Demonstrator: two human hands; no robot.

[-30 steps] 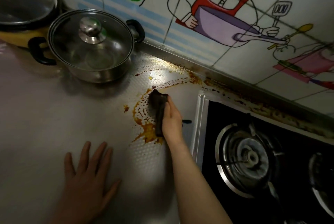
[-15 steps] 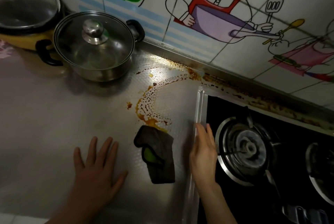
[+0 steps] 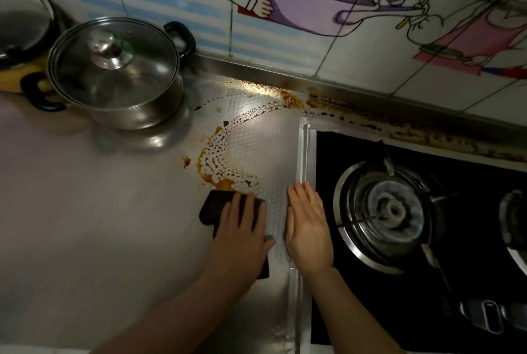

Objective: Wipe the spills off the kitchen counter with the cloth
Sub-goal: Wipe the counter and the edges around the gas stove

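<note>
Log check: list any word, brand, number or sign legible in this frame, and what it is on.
None can be read.
Wall tiles: cartoon drawings only, no lettering.
Steel pot, dark cloth, counter: no label visible.
Gas stove: no brand or marking shows; the shiny part at its front edge is too dark and blurred to tell.

Left hand (image 3: pixel 242 236), right hand (image 3: pixel 309 228) — flat, palms down

Most of cloth (image 3: pixel 211 207), seemingly, under left hand (image 3: pixel 242 235)
</note>
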